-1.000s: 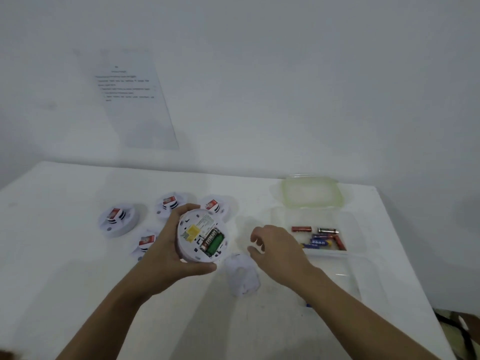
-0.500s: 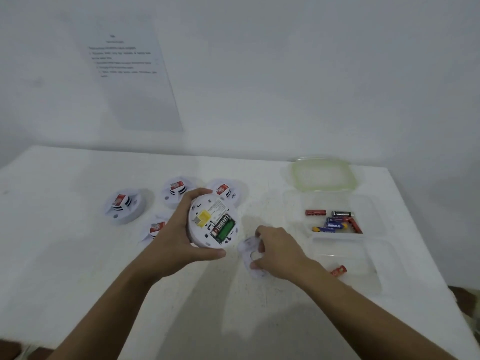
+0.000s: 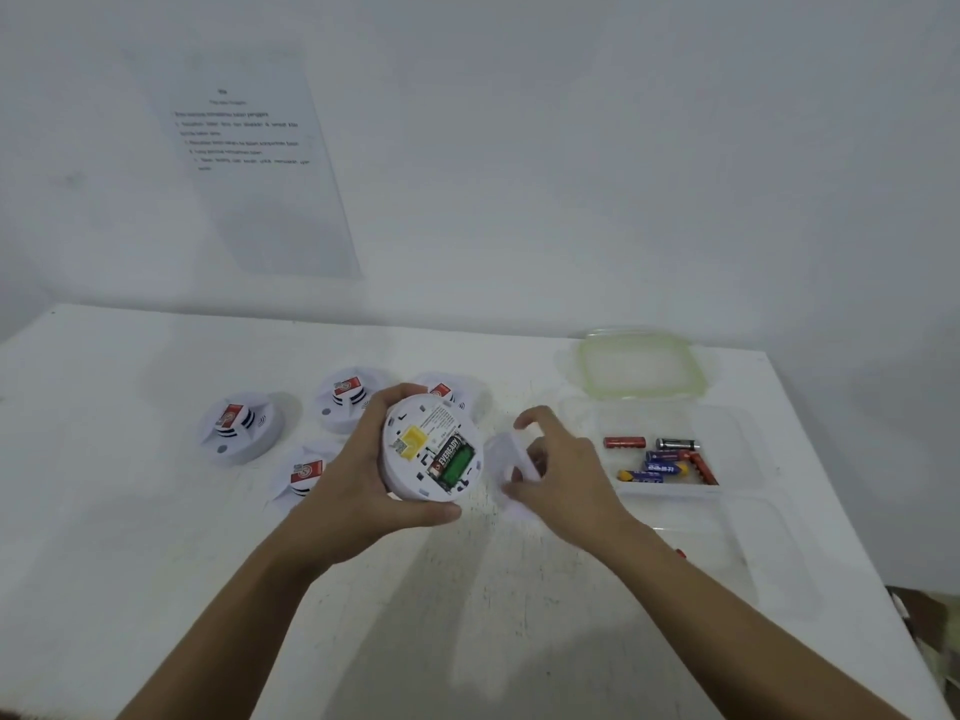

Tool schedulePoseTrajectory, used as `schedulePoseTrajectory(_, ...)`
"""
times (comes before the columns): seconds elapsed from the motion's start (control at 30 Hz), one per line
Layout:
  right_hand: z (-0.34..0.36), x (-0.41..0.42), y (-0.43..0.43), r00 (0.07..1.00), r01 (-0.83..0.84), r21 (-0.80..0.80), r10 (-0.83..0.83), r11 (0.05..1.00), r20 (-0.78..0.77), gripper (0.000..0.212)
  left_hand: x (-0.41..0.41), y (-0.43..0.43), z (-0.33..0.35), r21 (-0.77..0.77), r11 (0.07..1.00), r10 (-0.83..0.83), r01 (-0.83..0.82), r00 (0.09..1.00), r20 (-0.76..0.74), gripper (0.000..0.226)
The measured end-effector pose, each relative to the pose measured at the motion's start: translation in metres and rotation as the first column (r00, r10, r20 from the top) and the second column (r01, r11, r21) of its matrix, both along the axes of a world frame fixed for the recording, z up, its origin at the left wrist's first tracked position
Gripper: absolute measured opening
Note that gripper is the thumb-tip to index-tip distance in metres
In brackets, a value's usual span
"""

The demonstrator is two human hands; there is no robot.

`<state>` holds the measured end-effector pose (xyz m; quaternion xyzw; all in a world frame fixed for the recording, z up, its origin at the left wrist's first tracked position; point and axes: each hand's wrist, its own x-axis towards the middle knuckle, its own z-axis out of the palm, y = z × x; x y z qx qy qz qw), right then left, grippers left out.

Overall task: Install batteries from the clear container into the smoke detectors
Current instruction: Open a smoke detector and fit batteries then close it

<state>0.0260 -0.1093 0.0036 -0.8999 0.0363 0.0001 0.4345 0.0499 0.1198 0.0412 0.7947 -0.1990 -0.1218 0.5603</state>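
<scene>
At the middle of the white table [image 3: 130,511], the upturned smoke detector [image 3: 410,475] is held off the surface, its open back towards the camera. One Eveready battery [image 3: 445,457] sits in the bay, long axis running diagonally from near-left to far-right; the green slot beside it appears unfilled. The left hand [image 3: 353,491] grips the detector's rim, thumb curled under the near edge. Just to the right, apart from the rim, the right hand [image 3: 571,475] pinches a white plastic cover [image 3: 503,459] between thumb and fingers. Judged next: the cover goes leftward onto the back, unless the second slot needs filling first. The loose batteries [image 3: 667,462] lie in the clear container [image 3: 737,449] further right, nearer the right hand. Four other detectors [image 3: 241,426] lie left.
</scene>
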Motion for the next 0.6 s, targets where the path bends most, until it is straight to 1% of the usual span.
schedulePoseTrajectory(0.07,0.016,-0.002,-0.002,0.983,0.095,0.142,-0.116,0.985,0.144,0.032,-0.001,-0.003,0.000,0.004,1.000,0.009,-0.009,1.000,0.000,0.099)
schedulePoseTrajectory(0.1,0.024,-0.003,-0.003,0.966,0.104,0.183,-0.143,0.978,0.215,0.023,-0.002,-0.005,0.001,0.006,1.000,0.007,-0.007,1.000,0.000,0.098)
schedulePoseTrajectory(0.13,0.032,-0.004,-0.004,0.949,0.092,0.210,-0.149,0.973,0.277,0.018,-0.004,-0.008,0.003,0.007,1.000,0.001,-0.001,1.000,0.003,0.097)
schedulePoseTrajectory(0.17,0.039,-0.005,-0.004,0.932,0.071,0.224,-0.144,0.972,0.331,0.018,-0.005,-0.011,0.004,0.010,1.000,-0.005,0.005,1.000,0.007,0.097)
schedulePoseTrajectory(0.23,0.049,-0.005,-0.004,0.899,0.028,0.208,-0.115,0.978,0.422,0.015,-0.007,-0.018,0.006,0.020,1.000,-0.020,0.020,1.000,0.019,0.096)
schedulePoseTrajectory(0.3,0.051,-0.006,-0.002,0.860,-0.005,0.114,-0.054,0.993,0.508,0.010,-0.008,-0.025,0.008,0.024,0.999,-0.039,0.038,0.999,0.035,0.094)
schedulePoseTrajectory(0.37,0.046,-0.006,-0.001,0.818,-0.020,-0.042,0.040,0.999,0.574,0.013,-0.010,-0.033,0.010,0.023,0.998,-0.062,0.061,0.997,0.047,0.091)
schedulePoseTrajectory(0.5,0.035,-0.011,0.000,0.800,0.007,-0.301,0.175,0.954,0.574,0.026,-0.013,-0.044,0.013,0.000,0.996,-0.084,0.085,0.995,0.047,0.087)
schedulePoseTrajectory(0.57,0.035,-0.015,-0.002,0.803,-0.009,-0.354,0.218,0.935,0.555,0.033,-0.011,-0.046,0.014,-0.010,0.997,-0.073,0.074,0.996,0.051,0.089)
schedulePoseTrajectory(0.6,0.036,-0.017,-0.004,0.822,-0.054,-0.335,0.232,0.941,0.519,0.038,-0.011,-0.046,0.014,-0.020,0.997,-0.068,0.069,0.996,0.053,0.090)
